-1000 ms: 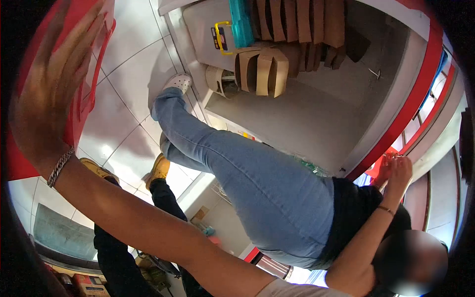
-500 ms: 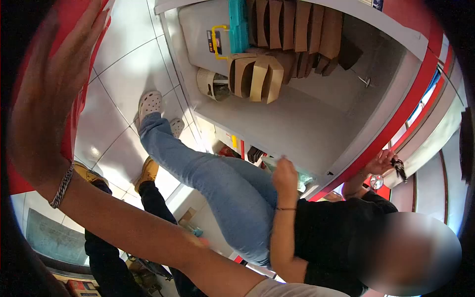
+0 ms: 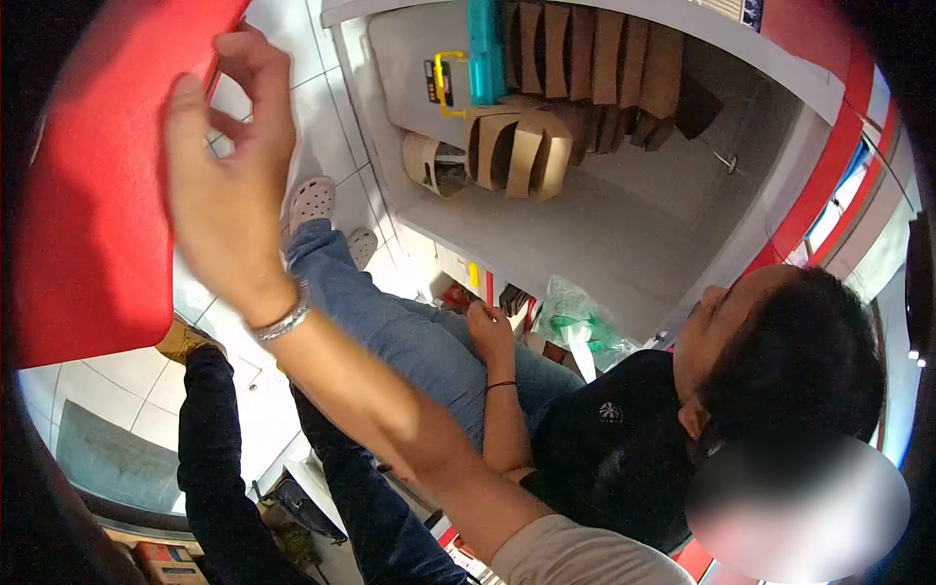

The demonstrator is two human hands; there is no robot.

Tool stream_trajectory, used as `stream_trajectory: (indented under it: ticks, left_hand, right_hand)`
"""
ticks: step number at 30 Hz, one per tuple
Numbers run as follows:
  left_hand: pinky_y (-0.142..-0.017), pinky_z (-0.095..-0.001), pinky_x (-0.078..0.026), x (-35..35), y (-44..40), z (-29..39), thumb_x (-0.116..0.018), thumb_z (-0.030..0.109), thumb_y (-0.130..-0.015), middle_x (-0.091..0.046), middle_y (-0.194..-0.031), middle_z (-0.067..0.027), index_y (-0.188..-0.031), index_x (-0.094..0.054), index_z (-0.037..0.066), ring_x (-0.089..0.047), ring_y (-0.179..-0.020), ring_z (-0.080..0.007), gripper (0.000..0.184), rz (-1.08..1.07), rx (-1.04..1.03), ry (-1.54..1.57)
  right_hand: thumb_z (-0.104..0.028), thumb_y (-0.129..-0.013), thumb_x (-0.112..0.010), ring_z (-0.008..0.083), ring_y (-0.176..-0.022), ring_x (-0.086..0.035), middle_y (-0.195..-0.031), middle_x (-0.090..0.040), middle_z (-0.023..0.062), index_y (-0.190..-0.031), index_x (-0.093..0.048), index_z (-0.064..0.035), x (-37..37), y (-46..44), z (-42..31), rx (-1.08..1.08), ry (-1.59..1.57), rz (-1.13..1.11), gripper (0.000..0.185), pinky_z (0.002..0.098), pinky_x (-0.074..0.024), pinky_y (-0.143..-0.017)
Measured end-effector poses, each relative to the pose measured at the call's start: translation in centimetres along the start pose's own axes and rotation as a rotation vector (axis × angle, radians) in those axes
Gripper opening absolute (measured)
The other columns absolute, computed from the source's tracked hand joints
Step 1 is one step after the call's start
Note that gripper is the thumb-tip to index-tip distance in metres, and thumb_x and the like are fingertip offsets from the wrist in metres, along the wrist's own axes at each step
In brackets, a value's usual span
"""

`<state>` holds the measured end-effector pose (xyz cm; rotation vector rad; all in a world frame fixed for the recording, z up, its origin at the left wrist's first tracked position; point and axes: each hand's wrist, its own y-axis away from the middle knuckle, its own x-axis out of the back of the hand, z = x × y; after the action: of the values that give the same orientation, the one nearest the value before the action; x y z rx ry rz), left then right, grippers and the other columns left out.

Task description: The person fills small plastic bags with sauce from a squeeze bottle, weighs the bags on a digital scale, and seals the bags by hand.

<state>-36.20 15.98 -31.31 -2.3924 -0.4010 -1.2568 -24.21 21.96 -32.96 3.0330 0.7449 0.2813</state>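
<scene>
Ok so colours: the big panel is bright red, the chain bracelet is silver and the near sleeve is plain beige. Floor tiles are white with thin dark lines. The clogs are pale with dark dots, jeans faded blue, and the tee is black with a little white emblem. The cabinet is whitish with red trim, the paper bags are brown, and there's a teal item near a yellow handle.
</scene>
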Motion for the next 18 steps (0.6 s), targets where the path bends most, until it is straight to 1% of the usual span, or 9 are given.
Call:
stream_trajectory:
  ticks: [1, 3, 4, 7, 10, 13, 15, 17, 18]
  left_hand:
    - [-0.104, -0.0475, -0.033, -2.4, 0.0, -3.8, -0.046, 0.049, -0.082, -0.035, -0.146, -0.0207, -0.14, -0.04, 0.01, -0.033, -0.134, -0.0364, 0.07, 0.051, 0.081, 0.49]
    - [-0.1, -0.0556, -0.039, -6.6, 0.4, -7.6, -0.04, 0.071, -0.081, -0.041, -0.144, -0.0231, -0.139, -0.045, 0.012, -0.038, -0.131, -0.0427, 0.083, 0.157, 0.102, 0.729]
    - [-0.098, -0.0597, -0.041, -7.7, 0.4, -8.8, -0.037, 0.083, -0.08, -0.044, -0.142, -0.0243, -0.139, -0.048, 0.014, -0.041, -0.13, -0.0459, 0.091, 0.2, 0.095, 0.771]
    - [-0.098, -0.0606, -0.041, -8.3, 0.5, -8.7, -0.036, 0.084, -0.08, -0.042, -0.144, -0.0229, -0.14, -0.047, 0.015, -0.042, -0.13, -0.0459, 0.092, 0.236, 0.136, 0.465]
    - [-0.101, -0.0606, -0.039, -6.3, 0.3, -8.8, -0.035, 0.085, -0.079, -0.039, -0.147, -0.0227, -0.142, -0.044, 0.018, -0.038, -0.133, -0.0454, 0.094, 0.127, 0.081, 0.476]
    - [-0.099, -0.0477, -0.042, -8.6, 1.0, -9.3, -0.049, 0.06, -0.083, -0.04, -0.146, -0.0161, -0.142, -0.043, 0.015, -0.042, -0.13, -0.0351, 0.074, 0.105, 0.043, 0.514]
    - [-0.098, -0.0391, -0.043, -9.1, 1.0, -9.9, -0.059, 0.044, -0.087, -0.041, -0.145, -0.0117, -0.142, -0.043, 0.014, -0.045, -0.129, -0.0283, 0.065, 0.096, 0.014, 0.529]
    - [-0.099, -0.0409, -0.043, -6.8, 0.1, -9.8, -0.064, 0.037, -0.088, -0.039, -0.147, -0.0102, -0.142, -0.042, 0.015, -0.044, -0.13, -0.0285, 0.062, 0.061, 0.101, 0.549]
    - [-0.101, -0.047, -0.042, -4.3, -0.5, -9.3, -0.064, 0.038, -0.087, -0.036, -0.149, -0.0109, -0.143, -0.041, 0.018, -0.042, -0.133, -0.0321, 0.063, 0.033, 0.2, 0.563]
  right_hand:
    - [-0.009, -0.093, -0.058, 0.0148, -0.105, -0.058, -0.112, -0.056, 0.0062, -0.117, -0.048, -0.0028, 1.0, -0.3, -0.4, 0.045, 0.014, -0.047, 0.026, 0.0292, -0.0504, -0.08]
    - [-0.01, -0.093, -0.058, 0.0155, -0.096, -0.061, -0.115, -0.058, 0.0087, -0.116, -0.05, -0.0026, 2.8, -0.2, 0.4, 0.003, 0.035, -0.049, 0.025, 0.0293, -0.0501, -0.079]
    - [-0.01, -0.094, -0.058, 0.0151, -0.093, -0.062, -0.114, -0.06, 0.0091, -0.113, -0.052, -0.0026, 3.7, -0.1, 0.5, -0.001, 0.014, -0.026, 0.022, 0.0285, -0.0499, -0.078]
    - [-0.011, -0.095, -0.059, 0.0153, -0.085, -0.065, -0.106, -0.064, 0.0097, -0.105, -0.054, -0.0026, 6.8, -0.1, 1.3, 0.002, 0.035, 0.091, 0.014, 0.0273, -0.0501, -0.076]
    - [-0.011, -0.096, -0.058, 0.0132, -0.083, -0.064, -0.098, -0.064, 0.0076, -0.103, -0.057, -0.0007, 11.2, 0.4, 0.7, -0.1, 0.153, 0.237, 0.013, 0.0257, -0.0515, -0.077]
    - [-0.013, -0.096, -0.059, 0.0131, -0.079, -0.063, -0.091, -0.065, 0.0062, -0.098, -0.06, 0.0007, 15.4, 1.7, 0.2, -0.12, 0.227, 0.37, 0.014, 0.0256, -0.0511, -0.077]
    - [-0.021, -0.098, -0.056, 0.0111, -0.078, -0.062, -0.085, -0.066, 0.0052, -0.092, -0.062, 0.0009, 17.3, 3.0, -1.4, -0.2, 0.331, 0.415, 0.024, 0.0242, -0.0495, -0.072]
    - [-0.024, -0.1, -0.054, 0.0104, -0.076, -0.061, -0.084, -0.066, 0.0045, -0.091, -0.063, 0.0007, 18.5, 4.6, -2.4, -0.235, 0.391, 0.409, 0.028, 0.0237, -0.0487, -0.07]
    - [-0.026, -0.1, -0.053, 0.0099, -0.075, -0.061, -0.083, -0.066, 0.0039, -0.091, -0.063, 0.0007, 18.6, 5.4, -3.1, -0.336, 0.33, 0.451, 0.03, 0.0234, -0.0477, -0.069]
